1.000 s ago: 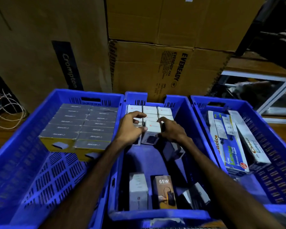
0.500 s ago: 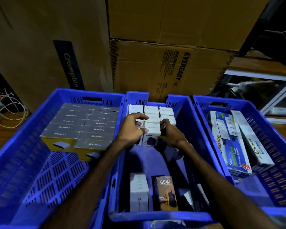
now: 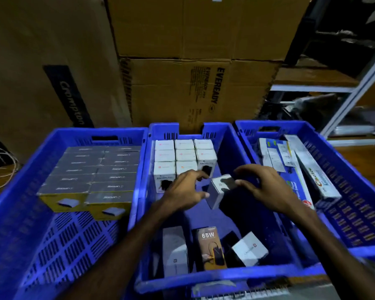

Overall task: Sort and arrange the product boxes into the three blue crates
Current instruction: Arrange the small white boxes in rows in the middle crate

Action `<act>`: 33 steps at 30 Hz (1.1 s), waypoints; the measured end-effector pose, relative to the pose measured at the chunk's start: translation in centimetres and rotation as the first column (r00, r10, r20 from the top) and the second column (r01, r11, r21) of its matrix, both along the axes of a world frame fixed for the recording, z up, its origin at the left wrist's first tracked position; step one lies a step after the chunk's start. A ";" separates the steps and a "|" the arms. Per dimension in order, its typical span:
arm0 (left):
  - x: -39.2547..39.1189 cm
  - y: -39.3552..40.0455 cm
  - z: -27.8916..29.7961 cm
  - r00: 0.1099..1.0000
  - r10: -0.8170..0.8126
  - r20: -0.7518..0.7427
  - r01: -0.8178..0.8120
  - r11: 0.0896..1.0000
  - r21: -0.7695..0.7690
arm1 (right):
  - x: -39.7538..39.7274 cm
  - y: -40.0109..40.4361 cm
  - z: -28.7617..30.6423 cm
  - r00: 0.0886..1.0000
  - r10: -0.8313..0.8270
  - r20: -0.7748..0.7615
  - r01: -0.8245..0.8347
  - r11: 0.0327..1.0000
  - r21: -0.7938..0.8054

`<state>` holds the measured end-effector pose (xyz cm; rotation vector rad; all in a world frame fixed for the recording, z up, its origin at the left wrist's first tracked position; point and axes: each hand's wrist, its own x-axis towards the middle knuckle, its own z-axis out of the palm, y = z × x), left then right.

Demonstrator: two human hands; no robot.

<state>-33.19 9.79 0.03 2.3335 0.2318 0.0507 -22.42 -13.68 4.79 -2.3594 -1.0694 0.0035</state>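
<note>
Three blue crates stand side by side. The left crate (image 3: 52, 146) holds rows of grey-topped yellow boxes (image 3: 91, 169) at its far end. In the middle crate (image 3: 225, 276), white product boxes (image 3: 184, 154) stand in neat rows at the far end. My right hand (image 3: 266, 187) grips a small white box (image 3: 218, 191), tilted, just in front of those rows. My left hand (image 3: 184, 191) is beside it with fingers spread, its thumb touching the box's left edge. The right crate (image 3: 312, 128) holds long blue-and-white boxes (image 3: 290, 169).
Loose at the middle crate's near end lie a brown 65W box (image 3: 210, 245), a white box (image 3: 249, 249) and a pale upright box (image 3: 174, 250). Large cardboard cartons (image 3: 182, 89) stand behind the crates. White cable (image 3: 0, 161) lies far left; metal shelving (image 3: 355, 89) is far right.
Both hands have drawn back from the white rows toward me. My right hand has lifted a small white box from the crate's middle, and it now sits between the two hands.
</note>
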 end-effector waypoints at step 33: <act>1.4 1.5 6.5 0.921 -0.372 -0.118 0.265 0.818 -0.510 | -5.5 -1.1 0.0 0.999 -0.046 -0.013 0.048 0.982 0.181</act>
